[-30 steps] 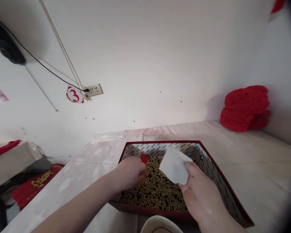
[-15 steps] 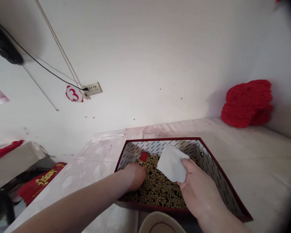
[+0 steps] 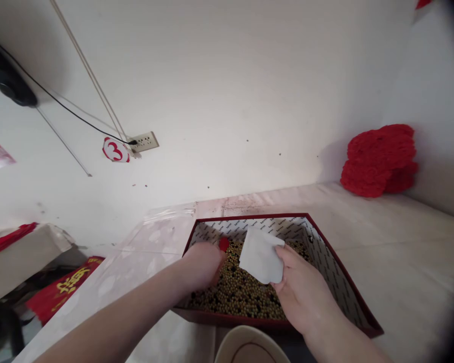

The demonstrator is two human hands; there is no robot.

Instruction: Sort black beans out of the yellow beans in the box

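A box (image 3: 249,218) with a dark red rim and printed white lining holds many small round tan and dark beads (image 3: 245,292). My left hand (image 3: 204,264) is over the left side of the beads, its fingers curled downward and mostly hidden; anything in them is out of sight. Just beyond its knuckles is a small red object (image 3: 224,244), partly covered. A small white pouch (image 3: 263,257) is gripped between the thumb and fingers of my right hand (image 3: 298,287), above the beads. Its opening cannot be made out clearly.
A pale bowl (image 3: 249,348) stands at the near side of the box. The box rests on a cloth-covered table (image 3: 155,262) against a white wall. Red fluffy material (image 3: 378,160) lies at the back right. A socket strip (image 3: 144,142) is on the wall.
My left hand has risen slightly from the beads, closer to the red object. My right hand and the white pouch have shifted a little left in the view.
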